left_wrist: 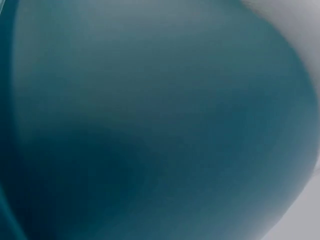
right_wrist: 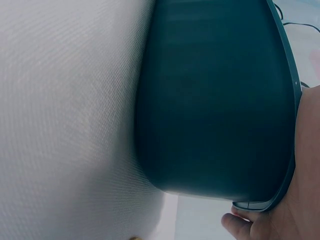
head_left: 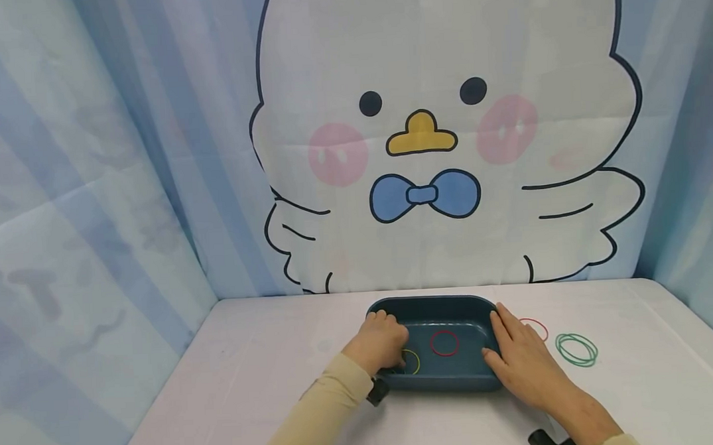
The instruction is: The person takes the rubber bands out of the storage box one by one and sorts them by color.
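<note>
A dark teal tray (head_left: 459, 382) stands on the table in the head view. Lying on its floor are a red rubber band (head_left: 445, 355) and a yellow rubber band (head_left: 418, 360). My left hand (head_left: 378, 343) reaches over the tray's left end, fingers bent downward beside the yellow band; the fingertips are hidden, and I cannot tell whether they hold anything. At the right end, my right hand (head_left: 526, 361) grips the rim, its thumb over the inner side. The right wrist view shows the tray's outer wall (right_wrist: 215, 110) close up, with fingers at the rim's corner.
To the right of the tray, a red rubber band (head_left: 543, 326) lies partly behind my right hand. Several green rubber bands (head_left: 578, 363) lie in a loose heap farther right on the white table (head_left: 268, 385). A printed curtain (head_left: 429, 246) hangs behind the table's far edge.
</note>
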Tool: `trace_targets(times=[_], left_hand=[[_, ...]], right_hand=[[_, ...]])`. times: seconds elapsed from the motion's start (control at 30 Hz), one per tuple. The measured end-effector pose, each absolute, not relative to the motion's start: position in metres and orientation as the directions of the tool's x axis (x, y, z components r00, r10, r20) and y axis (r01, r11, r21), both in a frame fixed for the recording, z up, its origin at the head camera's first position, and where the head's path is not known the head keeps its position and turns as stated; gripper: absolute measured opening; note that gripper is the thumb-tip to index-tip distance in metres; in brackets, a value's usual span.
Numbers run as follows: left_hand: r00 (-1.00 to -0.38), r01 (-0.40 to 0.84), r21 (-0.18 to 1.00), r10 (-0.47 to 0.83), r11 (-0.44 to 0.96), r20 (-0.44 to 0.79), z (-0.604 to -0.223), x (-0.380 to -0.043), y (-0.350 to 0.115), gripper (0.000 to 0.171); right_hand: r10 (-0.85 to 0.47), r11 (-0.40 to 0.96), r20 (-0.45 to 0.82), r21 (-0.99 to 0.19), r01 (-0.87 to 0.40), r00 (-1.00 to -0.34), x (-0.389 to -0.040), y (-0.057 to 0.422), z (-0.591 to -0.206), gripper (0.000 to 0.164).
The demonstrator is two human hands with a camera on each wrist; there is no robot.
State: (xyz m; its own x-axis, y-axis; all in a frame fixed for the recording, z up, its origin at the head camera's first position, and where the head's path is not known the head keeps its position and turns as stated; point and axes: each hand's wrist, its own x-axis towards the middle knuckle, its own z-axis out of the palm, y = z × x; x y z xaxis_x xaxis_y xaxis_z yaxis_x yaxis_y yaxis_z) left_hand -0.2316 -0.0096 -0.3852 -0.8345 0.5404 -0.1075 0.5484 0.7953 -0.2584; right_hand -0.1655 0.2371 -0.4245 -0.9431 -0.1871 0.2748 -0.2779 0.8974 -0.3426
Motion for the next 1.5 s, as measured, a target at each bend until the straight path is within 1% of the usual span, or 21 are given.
trace_targets(times=[0.13, 0.2, 0.43, 0.53, 0.8, 0.97, 1.1, 1.23, 1.33, 1.4, 1.47, 1.5], left_hand=[[-0.828, 0.560, -0.275, 0.536, 0.782, -0.164, -0.382, -0.228, -0.007, 0.031], [-0.827, 0.562, -0.276, 0.533, 0.780, -0.179, -0.381, -0.227, -0.007, 0.029], [-0.823, 0.567, -0.266, 0.533, 0.779, -0.196, -0.379, -0.227, -0.006, 0.011], [-0.817, 0.576, -0.265, 0.540, 0.773, -0.200, -0.377, -0.227, -0.006, 0.007], [-0.801, 0.599, -0.277, 0.565, 0.751, -0.199, -0.379, -0.227, -0.007, 0.006], [-0.791, 0.612, -0.267, 0.585, 0.745, -0.180, -0.382, -0.232, -0.007, 0.009], [-0.787, 0.615, -0.251, 0.605, 0.748, -0.123, -0.384, -0.239, -0.007, 0.016], [-0.774, 0.615, -0.260, 0.632, 0.744, -0.023, -0.383, -0.243, -0.005, 0.021], [-0.750, 0.607, -0.290, 0.654, 0.740, 0.100, -0.382, -0.244, -0.003, 0.023], [-0.722, 0.590, -0.323, 0.663, 0.740, 0.200, -0.382, -0.244, -0.002, 0.023], [-0.690, 0.570, -0.323, 0.653, 0.756, 0.312, -0.382, -0.244, 0.000, 0.021], [-0.686, 0.561, -0.305, 0.638, 0.770, 0.349, -0.381, -0.244, 0.002, 0.018]], right_hand=[[-0.185, 0.895, 0.266, -0.351, -0.274, -0.946, -0.165, 0.237, -0.424, 0.072], [-0.182, 0.896, 0.258, -0.353, -0.268, -0.949, -0.164, 0.237, -0.423, 0.072], [-0.180, 0.898, 0.265, -0.348, -0.268, -0.947, -0.163, 0.236, -0.422, 0.071], [-0.179, 0.900, 0.263, -0.345, -0.266, -0.948, -0.163, 0.236, -0.421, 0.071], [-0.178, 0.898, 0.271, -0.348, -0.269, -0.946, -0.163, 0.237, -0.422, 0.070], [-0.181, 0.896, 0.273, -0.351, -0.273, -0.945, -0.164, 0.238, -0.423, 0.070], [-0.180, 0.897, 0.274, -0.348, -0.272, -0.945, -0.164, 0.237, -0.423, 0.070], [-0.178, 0.899, 0.268, -0.347, -0.267, -0.947, -0.164, 0.237, -0.423, 0.070], [-0.178, 0.900, 0.269, -0.345, -0.268, -0.947, -0.164, 0.237, -0.423, 0.070], [-0.177, 0.899, 0.267, -0.347, -0.266, -0.947, -0.164, 0.237, -0.423, 0.070], [-0.177, 0.898, 0.266, -0.352, -0.266, -0.948, -0.164, 0.237, -0.423, 0.070], [-0.176, 0.898, 0.267, -0.351, -0.266, -0.947, -0.164, 0.237, -0.423, 0.070]])
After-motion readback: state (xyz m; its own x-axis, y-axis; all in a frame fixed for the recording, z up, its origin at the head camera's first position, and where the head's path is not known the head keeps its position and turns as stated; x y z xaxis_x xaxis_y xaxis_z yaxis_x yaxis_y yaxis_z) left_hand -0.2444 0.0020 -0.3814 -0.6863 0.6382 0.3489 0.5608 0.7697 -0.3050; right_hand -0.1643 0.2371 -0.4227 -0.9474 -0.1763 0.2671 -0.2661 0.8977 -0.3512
